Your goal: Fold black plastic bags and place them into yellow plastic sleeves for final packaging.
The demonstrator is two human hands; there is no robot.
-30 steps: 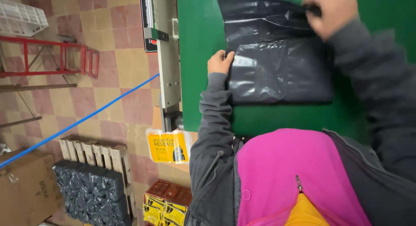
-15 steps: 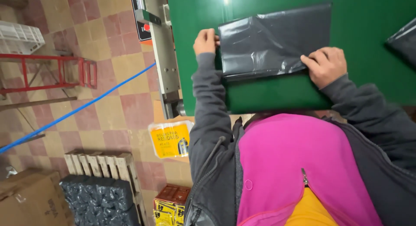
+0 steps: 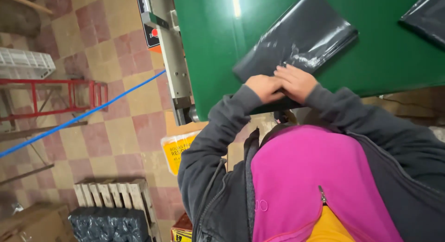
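A folded stack of black plastic bags [image 3: 296, 40] lies slanted on the green table [image 3: 208, 47]. Both my hands meet at its near end, close to the table's front edge. My left hand [image 3: 264, 87] is curled with the fingers closed on the bags' near edge. My right hand [image 3: 296, 82] presses beside it, fingers gripping the same edge. The far end of the stack points up and to the right. Another black bag [image 3: 429, 14] lies at the table's top right corner, cut off by the frame.
A grey metal machine rail [image 3: 174, 61] runs along the table's left side. On the tiled floor stand a red metal frame [image 3: 55, 96], a white crate [image 3: 23, 63], a wooden pallet [image 3: 116, 195] with black bag bundles, a yellow packet [image 3: 178, 149] and a blue hose [image 3: 79, 116].
My hands were apart at the two sides of the bags. They have come together at the near end, and the stack now lies narrower and slanted.
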